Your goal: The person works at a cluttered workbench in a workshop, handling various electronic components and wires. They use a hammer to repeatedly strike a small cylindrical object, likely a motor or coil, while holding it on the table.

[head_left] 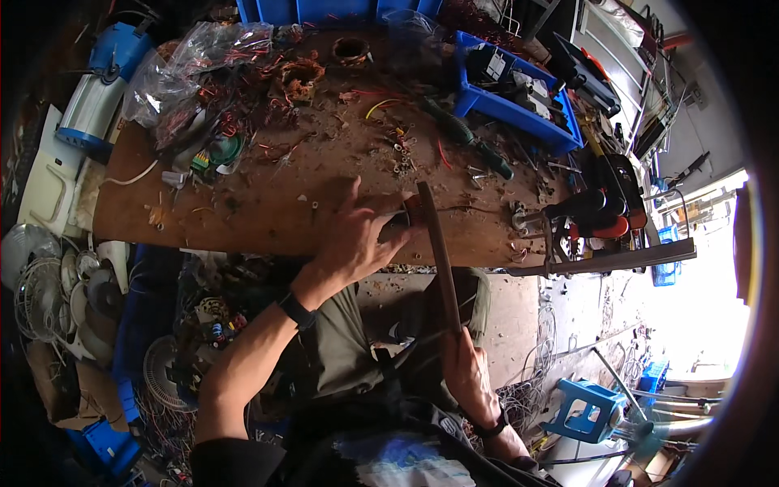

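Observation:
My right hand (471, 377) grips the lower end of a long wooden-handled brush (441, 260) that stands up in front of me over the bench's near edge. Short reddish-brown bristles show on the left side near its top end. Beside those bristles is my left hand (355, 235), fingers and thumb spread apart. Its thumb and a fingertip reach the bristles or come very close; whether they touch I cannot tell. Beneath the left hand lies the brown wooden workbench (243, 215), strewn with metal bits and dust.
Copper wire scraps (284, 77) and clear plastic bags (227, 40) heap at the back left. A green-handled screwdriver (487, 158) lies before a blue bin (511, 114). A vise-like metal fixture (548, 231) stands at the right edge. A blue stool (584, 410) sits lower right.

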A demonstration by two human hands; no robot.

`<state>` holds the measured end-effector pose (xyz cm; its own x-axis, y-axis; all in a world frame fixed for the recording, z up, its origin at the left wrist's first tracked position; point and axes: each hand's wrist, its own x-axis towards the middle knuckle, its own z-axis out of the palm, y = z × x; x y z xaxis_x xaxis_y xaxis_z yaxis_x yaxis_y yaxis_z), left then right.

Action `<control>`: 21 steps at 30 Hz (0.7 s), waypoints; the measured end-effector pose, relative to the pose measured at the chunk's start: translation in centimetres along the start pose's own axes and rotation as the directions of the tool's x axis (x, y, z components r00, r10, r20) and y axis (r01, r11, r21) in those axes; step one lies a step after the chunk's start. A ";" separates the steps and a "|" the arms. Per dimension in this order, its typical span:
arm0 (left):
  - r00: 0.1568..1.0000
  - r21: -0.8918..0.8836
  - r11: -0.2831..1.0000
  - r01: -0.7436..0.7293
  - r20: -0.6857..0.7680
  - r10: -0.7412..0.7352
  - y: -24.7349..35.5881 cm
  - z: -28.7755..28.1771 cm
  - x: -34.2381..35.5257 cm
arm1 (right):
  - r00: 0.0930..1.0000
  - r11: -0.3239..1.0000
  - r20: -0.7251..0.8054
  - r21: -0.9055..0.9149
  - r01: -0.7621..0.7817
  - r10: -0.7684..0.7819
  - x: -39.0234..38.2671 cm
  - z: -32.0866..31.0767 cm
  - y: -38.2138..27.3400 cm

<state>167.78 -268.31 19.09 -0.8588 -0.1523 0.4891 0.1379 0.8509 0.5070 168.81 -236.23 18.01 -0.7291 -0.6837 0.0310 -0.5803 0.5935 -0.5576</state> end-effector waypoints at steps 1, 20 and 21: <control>1.000 -0.021 1.000 -0.003 0.014 0.004 0.4 -0.5 0.2 | 1.000 0.999 0.007 0.046 -0.007 0.007 0.9 -0.2 -0.5; 0.992 0.027 0.994 0.107 0.066 -0.108 0.1 -0.1 0.2 | 0.996 0.995 -0.019 -0.051 0.088 -0.089 1.0 -0.7 -0.7; 0.991 0.014 0.993 0.113 0.076 -0.114 0.0 -0.3 0.1 | 0.997 0.997 0.003 -0.024 0.074 -0.074 0.9 -0.8 -0.8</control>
<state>167.82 -268.42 19.33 -0.9040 -0.2095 0.3727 0.0331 0.8349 0.5494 168.33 -236.94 19.13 -0.6834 -0.7268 0.0695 -0.6408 0.5515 -0.5341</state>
